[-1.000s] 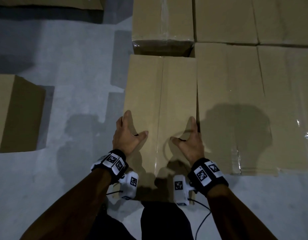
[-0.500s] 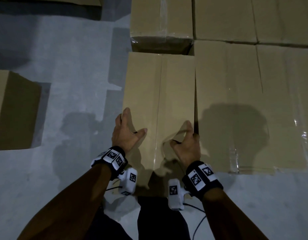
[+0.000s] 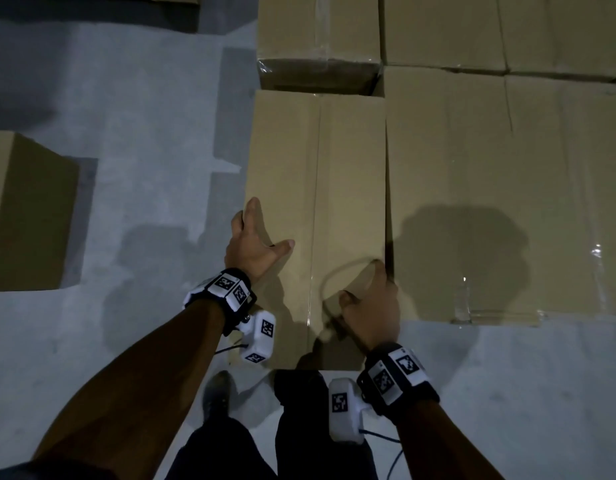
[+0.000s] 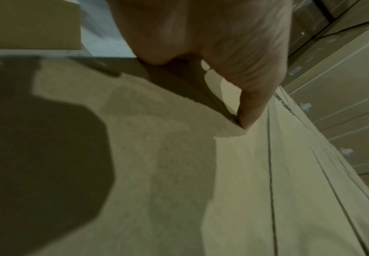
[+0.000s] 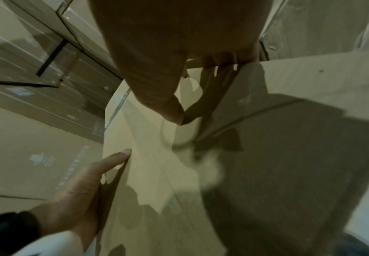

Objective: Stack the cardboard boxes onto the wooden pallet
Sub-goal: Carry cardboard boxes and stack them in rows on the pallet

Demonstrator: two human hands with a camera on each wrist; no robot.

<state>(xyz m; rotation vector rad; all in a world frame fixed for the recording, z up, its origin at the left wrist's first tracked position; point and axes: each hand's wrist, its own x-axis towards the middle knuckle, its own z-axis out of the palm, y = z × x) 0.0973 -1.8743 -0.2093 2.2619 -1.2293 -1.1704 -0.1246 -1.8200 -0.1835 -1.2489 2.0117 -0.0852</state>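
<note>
The narrow, taped brown cardboard box (image 3: 317, 209) sat in the near left corner of the layer of boxes, its right side close against the wide brown cardboard box (image 3: 500, 188) beside it and its far end just short of a taller taped brown box (image 3: 318, 36) behind. The wooden pallet itself could not be seen; the boxes hid whatever carried them, and only the grey concrete floor (image 3: 133, 133) showed around the stack's near and left edges.

The left hand (image 3: 252, 247) clasped the narrow box's left edge, its fingers wrapped down over the side and the thumb spread flat on the top. That hold looked meant to steady the box from the open side, where nothing else braced it. The right hand (image 3: 370, 306) sat at the opposite edge near the front corner, thumb on top and fingers tucked down into the dark seam between the two boxes, so the pair squeezed the box from both sides. This two-sided clamp probably served to slide or square the box tight into its slot, or to lift it.

A separate brown cardboard box (image 3: 26, 209) stood alone on the floor, well apart to the left, probably waiting to be stacked.
</note>
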